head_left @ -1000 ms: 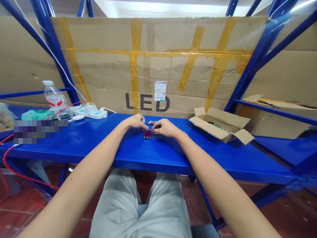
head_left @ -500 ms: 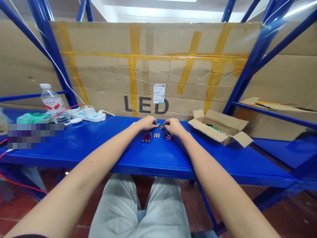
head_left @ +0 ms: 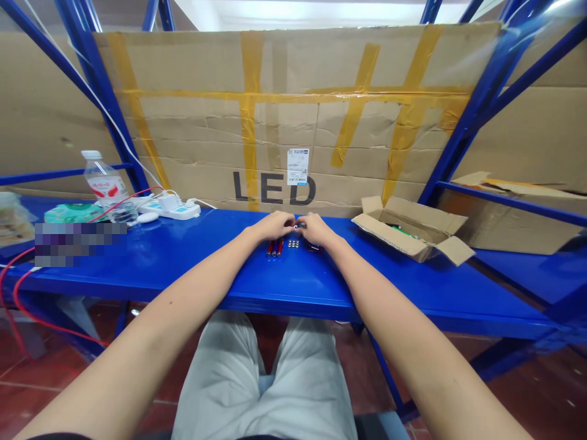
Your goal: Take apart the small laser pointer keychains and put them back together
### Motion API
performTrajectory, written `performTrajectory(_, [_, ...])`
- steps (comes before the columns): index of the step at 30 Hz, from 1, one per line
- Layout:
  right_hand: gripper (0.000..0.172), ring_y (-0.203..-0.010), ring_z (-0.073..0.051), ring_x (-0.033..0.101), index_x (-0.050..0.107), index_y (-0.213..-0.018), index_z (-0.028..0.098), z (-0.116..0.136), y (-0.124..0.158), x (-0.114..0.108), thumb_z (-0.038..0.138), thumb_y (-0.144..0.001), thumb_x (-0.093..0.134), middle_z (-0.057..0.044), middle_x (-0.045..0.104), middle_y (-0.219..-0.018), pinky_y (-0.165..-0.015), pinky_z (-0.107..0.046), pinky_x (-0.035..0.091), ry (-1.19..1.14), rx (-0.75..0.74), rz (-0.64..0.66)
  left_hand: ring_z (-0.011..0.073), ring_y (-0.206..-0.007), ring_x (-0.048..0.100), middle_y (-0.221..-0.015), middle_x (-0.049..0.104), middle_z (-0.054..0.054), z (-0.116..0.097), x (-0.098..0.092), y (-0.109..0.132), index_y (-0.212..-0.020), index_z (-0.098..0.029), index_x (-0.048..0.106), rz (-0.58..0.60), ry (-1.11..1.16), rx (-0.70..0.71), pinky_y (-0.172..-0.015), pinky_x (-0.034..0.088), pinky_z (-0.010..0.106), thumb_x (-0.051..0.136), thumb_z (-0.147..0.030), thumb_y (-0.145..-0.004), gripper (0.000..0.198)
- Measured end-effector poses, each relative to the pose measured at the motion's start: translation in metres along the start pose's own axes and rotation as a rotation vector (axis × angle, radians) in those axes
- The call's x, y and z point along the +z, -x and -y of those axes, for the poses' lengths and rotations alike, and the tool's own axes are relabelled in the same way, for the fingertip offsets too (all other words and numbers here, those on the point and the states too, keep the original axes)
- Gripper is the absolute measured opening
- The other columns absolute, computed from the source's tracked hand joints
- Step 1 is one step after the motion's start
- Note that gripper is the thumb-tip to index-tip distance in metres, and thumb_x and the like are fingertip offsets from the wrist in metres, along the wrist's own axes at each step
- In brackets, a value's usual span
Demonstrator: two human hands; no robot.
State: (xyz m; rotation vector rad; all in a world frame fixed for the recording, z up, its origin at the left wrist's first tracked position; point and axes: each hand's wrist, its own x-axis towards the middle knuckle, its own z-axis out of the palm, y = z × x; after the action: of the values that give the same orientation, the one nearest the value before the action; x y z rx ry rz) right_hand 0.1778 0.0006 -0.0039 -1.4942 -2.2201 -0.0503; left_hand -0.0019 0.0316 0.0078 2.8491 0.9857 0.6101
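Left hand: the left hand (head_left: 274,225) rests on the blue shelf (head_left: 183,263) near its back edge, fingers curled, fingertips meeting those of the other hand on a small silvery part (head_left: 298,227); the part is too small to identify.
Right hand: the right hand (head_left: 316,228) lies just beside the left, fingers bent inward, pinching the same small part from the other side.
Small part: held between the two hands' fingertips, just above the shelf surface, in front of the cardboard wall.
Red cylinders: three small red cylinders (head_left: 274,247) lie side by side on the shelf, just under the left hand on its near side.
Silvery pieces: a little cluster of round silvery pieces (head_left: 293,244) sits between the cylinders and the right wrist.
Red loops: a dark red item (head_left: 314,249) lies partly hidden under the right hand.
Open carton: a small cardboard box (head_left: 413,229) stands with its flaps open towards the shelf's right end, well apart from the hands.
Left end: a water bottle (head_left: 106,183), a white power strip (head_left: 172,209) and red wires (head_left: 27,269).
Back: a taped cardboard sheet (head_left: 284,116) printed "LED".
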Motion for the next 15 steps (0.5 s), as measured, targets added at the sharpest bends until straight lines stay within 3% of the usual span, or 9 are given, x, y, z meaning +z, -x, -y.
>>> performTrajectory(7, [0.007,-0.083,-0.019,0.060,0.062,-0.088,0.016,0.004,0.003,-0.005,0.022,-0.088,0.062,-0.008,0.070,-0.090,-0.071,-0.026,0.040,-0.226,0.019,-0.085,0.0220,-0.084,0.061,-0.092,0.067,0.009,-0.017,-0.004,0.010,-0.098,-0.018,0.056,-0.115,-0.034,0.040,-0.070,0.041,0.031,0.044,-0.023,-0.093,0.014])
performTrajectory(15, [0.003,-0.059,-0.014,0.056,0.056,-0.084,0.017,-0.004,0.003,-0.002,0.019,-0.086,0.058,0.001,0.061,-0.065,-0.059,-0.024,0.039,-0.466,0.059,0.060,0.0230,-0.082,0.063,-0.096,0.069,0.008,-0.023,-0.006,0.013,-0.101,-0.020,0.057,-0.031,-0.114,-0.024,-0.067,0.041,0.031,0.045,-0.032,-0.093,0.019])
